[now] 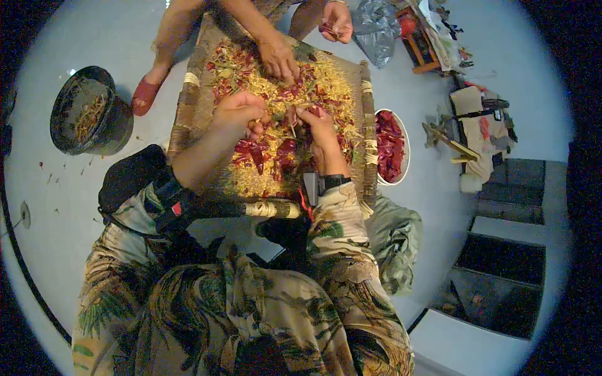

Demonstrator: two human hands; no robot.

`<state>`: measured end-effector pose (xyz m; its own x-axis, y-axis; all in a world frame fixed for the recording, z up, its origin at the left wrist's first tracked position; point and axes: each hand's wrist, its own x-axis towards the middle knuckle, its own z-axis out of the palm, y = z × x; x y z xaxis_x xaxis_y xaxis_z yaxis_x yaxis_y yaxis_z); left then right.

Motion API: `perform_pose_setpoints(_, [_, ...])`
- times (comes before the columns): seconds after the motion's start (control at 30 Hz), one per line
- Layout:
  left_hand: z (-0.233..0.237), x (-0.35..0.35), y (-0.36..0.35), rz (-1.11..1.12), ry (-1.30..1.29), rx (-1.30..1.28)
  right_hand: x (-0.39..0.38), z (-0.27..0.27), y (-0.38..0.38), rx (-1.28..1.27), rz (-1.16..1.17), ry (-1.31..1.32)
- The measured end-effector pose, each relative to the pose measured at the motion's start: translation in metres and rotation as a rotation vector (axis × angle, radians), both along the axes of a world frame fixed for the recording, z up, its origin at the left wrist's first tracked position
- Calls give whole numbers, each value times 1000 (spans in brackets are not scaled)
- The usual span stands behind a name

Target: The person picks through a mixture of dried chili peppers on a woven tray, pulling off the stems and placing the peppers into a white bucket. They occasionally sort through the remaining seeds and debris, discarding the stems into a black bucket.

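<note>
A home floor [56, 207]: woven tray [186, 103] of dried chillies [285, 151], steps [501, 257] beside.

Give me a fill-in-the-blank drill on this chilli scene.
The left hand and right hand meet over dried chillies on the woven tray, amid yellow ____.
The black bucket stands on the tray's ____ side.
The white bowl beside the tray holds ____ chilli pieces.
Missing words: seeds; left; red.

dark red chillies [285, 153], pale yellow seeds [326, 84], black bucket [91, 109], leaf-patterned green sleeves [342, 250]
</note>
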<state>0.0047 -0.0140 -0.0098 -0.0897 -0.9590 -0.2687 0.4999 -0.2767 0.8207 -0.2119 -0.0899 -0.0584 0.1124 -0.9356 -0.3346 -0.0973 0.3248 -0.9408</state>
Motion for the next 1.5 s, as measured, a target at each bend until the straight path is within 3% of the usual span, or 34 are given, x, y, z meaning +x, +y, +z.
perform_pose_setpoints(0.2, [-12, -7, -3, -41, -77, -32, -7, 37, 24, 95, -62, -334])
perform_pose_setpoints(0.43, [-24, -38, 9, -159, -307, -209, 8, 50, 39, -161, -170, -67])
perform_pose_setpoints(0.53, [-27, -45, 11, -158, -407, -252, 15, 58, 51, -115, -156, -110])
perform_pose_setpoints(0.7, [-31, -45, 12, -133, -403, -236, 12, 62, 59, 50, -168, -408])
perform_pose_setpoints(0.9, [-28, -37, 15, -164, -345, -287, -54, 55, 41, 113, -392, -531])
perform_pose_setpoints(0.97, [-19, -35, 16, -169, -428, -325, -95, 54, 28, -15, -521, -562])
perform_pose_setpoints(1.1, [-26, -35, 16, -168, -453, -278, -212, 41, -1, -227, -605, -355])
perform_pose_setpoints(1.2, [-23, -32, 16, -177, -430, -277, -197, 90, 9, -121, -665, -540])
perform_pose_setpoints(1.27, [-24, -33, 15, -170, -421, -285, -217, 83, 8, -122, -843, -385])
perform_pose_setpoints(1.37, [-23, -31, 14, -181, -445, -313, -225, 77, 15, -161, -833, -97])
perform_pose_setpoints(1.4, [-24, -31, 14, -185, -425, -306, -252, 56, 14, -187, -724, 60])
perform_pose_setpoints(1.47, [-26, -31, 15, -195, -383, -291, -281, 25, 10, -210, -718, 87])
perform_pose_setpoints(1.5, [-24, -30, 15, -183, -439, -310, -278, 21, 9, -206, -821, -44])
